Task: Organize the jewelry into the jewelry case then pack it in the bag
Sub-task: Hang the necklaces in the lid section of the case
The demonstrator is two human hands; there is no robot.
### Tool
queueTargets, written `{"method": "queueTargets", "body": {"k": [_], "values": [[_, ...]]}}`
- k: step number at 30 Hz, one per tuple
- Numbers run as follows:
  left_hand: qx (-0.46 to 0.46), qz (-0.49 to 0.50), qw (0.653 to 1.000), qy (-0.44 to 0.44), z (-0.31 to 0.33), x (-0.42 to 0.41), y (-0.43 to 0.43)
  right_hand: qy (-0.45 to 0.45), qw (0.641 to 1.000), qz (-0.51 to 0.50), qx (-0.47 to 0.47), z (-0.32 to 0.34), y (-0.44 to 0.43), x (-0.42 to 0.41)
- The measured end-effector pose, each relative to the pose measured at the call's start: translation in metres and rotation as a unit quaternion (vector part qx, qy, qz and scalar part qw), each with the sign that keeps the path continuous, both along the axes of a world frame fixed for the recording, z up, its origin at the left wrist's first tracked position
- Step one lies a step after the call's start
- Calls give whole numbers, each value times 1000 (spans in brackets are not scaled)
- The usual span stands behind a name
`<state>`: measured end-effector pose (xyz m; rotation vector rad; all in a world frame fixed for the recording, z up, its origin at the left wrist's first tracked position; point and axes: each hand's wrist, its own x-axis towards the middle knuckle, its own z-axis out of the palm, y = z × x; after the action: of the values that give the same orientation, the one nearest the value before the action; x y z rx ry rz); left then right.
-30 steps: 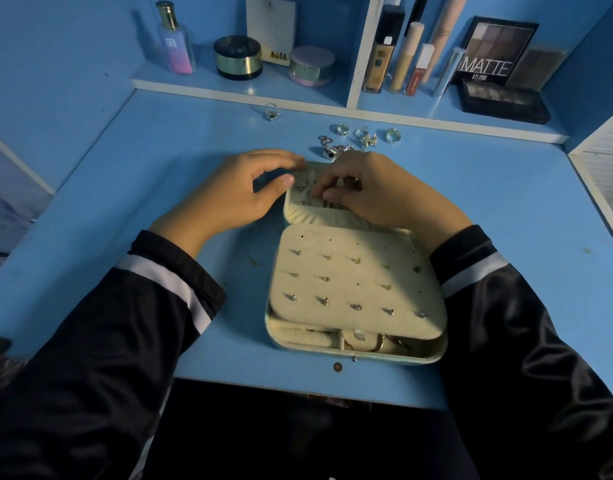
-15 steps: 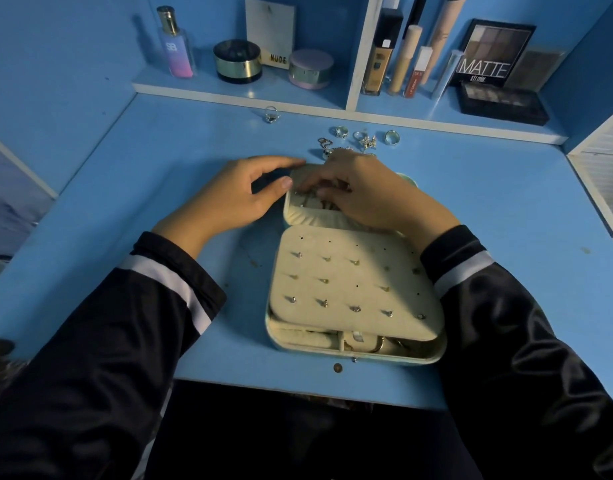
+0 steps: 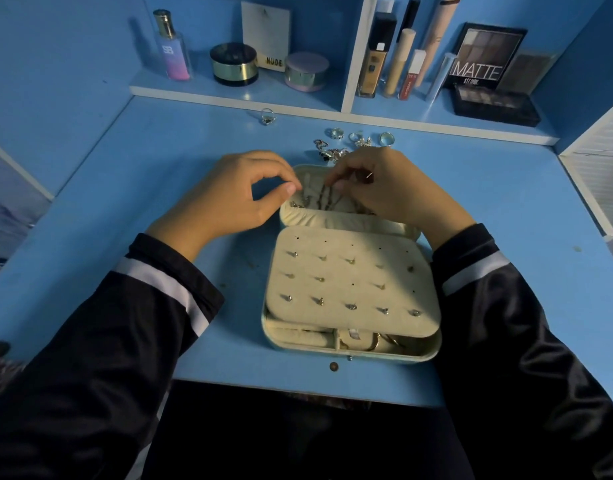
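The jewelry case (image 3: pixel 384 357) was laid open on the desk (image 3: pixel 125 202), its padded lid section at twelve o'clock and the earring panel (image 3: pixel 353 282), dotted with small studs, folded over the tray at six o'clock. A thin chain (image 3: pixel 324 199) was pinched between the curled fingertips of the right hand (image 3: pixel 398 192) over the lid section. The left hand (image 3: pixel 229 202) was held at nine o'clock of the lid, thumb and forefinger drawn narrowly together at its rim; whether anything was held there could not be told.

More loose jewelry (image 3: pixel 360 140) was left on the desk at twelve o'clock, just beyond the case, with a single ring (image 3: pixel 267 116) lying apart at eleven o'clock. No bag was seen.

The chain was judged very light, limp and prone to tangling or slipping — best taken near the clasp or one end and kept taut. The case was judged light but rigid, to be closed first and then gripped across both side walls.
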<state>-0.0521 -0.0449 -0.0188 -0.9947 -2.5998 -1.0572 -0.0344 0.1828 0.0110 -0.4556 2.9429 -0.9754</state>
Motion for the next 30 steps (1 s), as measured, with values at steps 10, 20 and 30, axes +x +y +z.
{"method": "queueTargets", "body": {"k": [10,20,30], "values": [[-41,-31,999,15,2,-2,2,-6,994,97,40,0,-12,1],[-7,-50,998,-35,1,-4,-2,-27,993,110,32,2,-15,4],[-25,-44,999,15,2,-2,-1,-37,993,113,26,1,-15,4]]}}
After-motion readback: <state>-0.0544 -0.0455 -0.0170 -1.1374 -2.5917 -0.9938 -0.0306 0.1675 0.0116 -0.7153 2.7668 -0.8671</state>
